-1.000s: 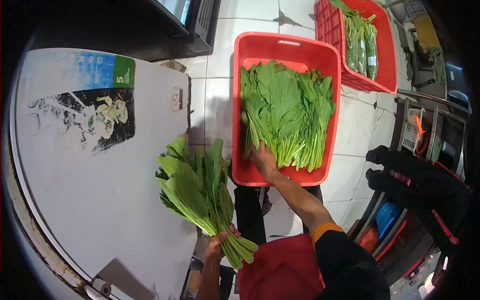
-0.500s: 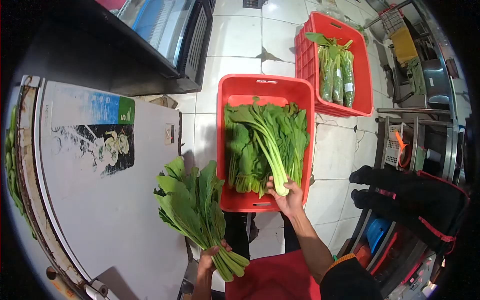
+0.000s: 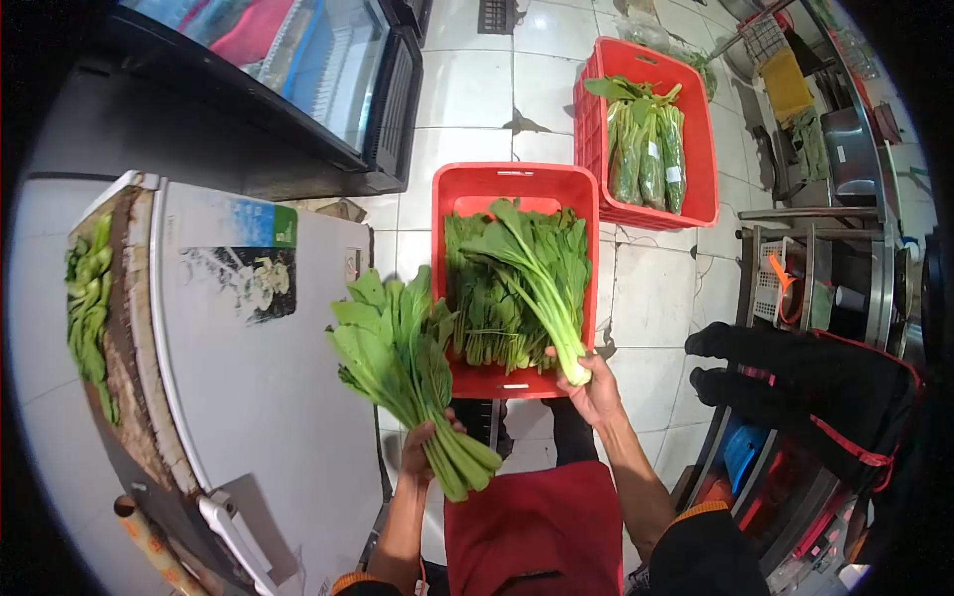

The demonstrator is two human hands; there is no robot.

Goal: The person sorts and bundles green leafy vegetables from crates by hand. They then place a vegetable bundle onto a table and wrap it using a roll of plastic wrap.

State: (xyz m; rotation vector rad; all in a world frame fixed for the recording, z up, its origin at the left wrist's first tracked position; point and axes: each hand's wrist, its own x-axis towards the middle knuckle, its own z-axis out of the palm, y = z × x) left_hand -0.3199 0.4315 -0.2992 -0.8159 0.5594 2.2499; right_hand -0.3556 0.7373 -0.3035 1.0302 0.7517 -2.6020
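My left hand (image 3: 419, 452) is closed around the stalks of a bunch of leafy greens (image 3: 393, 343), held in front of the white freezer with its leaves pointing up and left. In my right hand (image 3: 594, 389) is a pale-stalked bunch of choy sum (image 3: 545, 298), gripped at its root end. Its leaves lean up and left over the near red crate (image 3: 604, 214). Inside that crate stand more leafy greens (image 3: 497, 323), packed side by side with stalks toward me. The fingers of my left hand are partly hidden by the stalks.
A second red crate (image 3: 708, 159) with bagged greens (image 3: 648, 159) stands at the back right. To the left is a white freezer (image 3: 288, 397), with loose greens (image 3: 91, 298) beyond its edge. A glass-fronted fridge (image 3: 338, 79) is behind it. Metal shelving (image 3: 825, 238) and black clothing (image 3: 805, 392) line the right.
Both hands still hold their bunches. The left hand's bunch has risen slightly, and the right hand's bunch sits a little farther right over the crate. The view has shifted.
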